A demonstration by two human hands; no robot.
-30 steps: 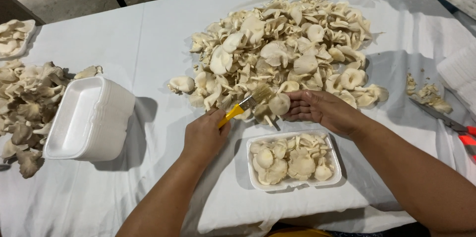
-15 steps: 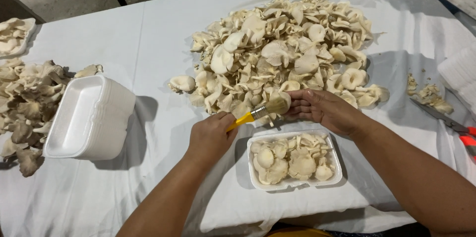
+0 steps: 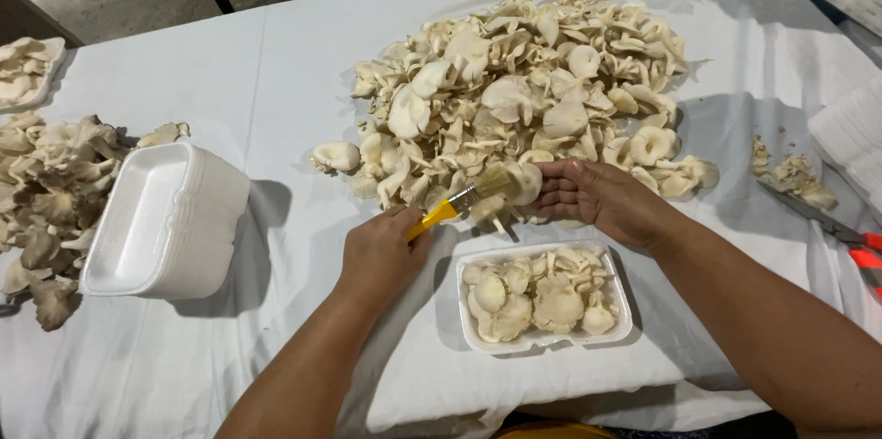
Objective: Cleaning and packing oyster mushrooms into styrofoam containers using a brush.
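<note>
Head view, looking straight down: my left hand [image 3: 381,255] has its fingers wrapped around the yellow-handled brush [image 3: 459,205], bristles pointing toward two o'clock and touching the oyster mushroom [image 3: 525,184] that my right hand [image 3: 602,205] pinches by its edge, fingers pressed together under the cap. That mushroom sits just off the near rim of the big mushroom pile [image 3: 524,99], which fills the twelve o'clock side of the tabletop [image 3: 276,81].

I'd say I'm mid-brush, sweeping dirt off this one cap. As I judge it, the next move calls for a light stroke and a turn of the cap, since these break easily.

At six o'clock from my hands, touching nothing, lies the foam tray of cleaned mushrooms [image 3: 542,297], looking nearly full. Over at nine o'clock stands a stack of empty foam trays [image 3: 165,223], and beyond it a darker heap of mushroom clusters [image 3: 46,200]. At three o'clock, red-handled scissors [image 3: 841,235] lie beside some trimmings [image 3: 790,173]. Nothing blocks the short path down to the tray.
</note>
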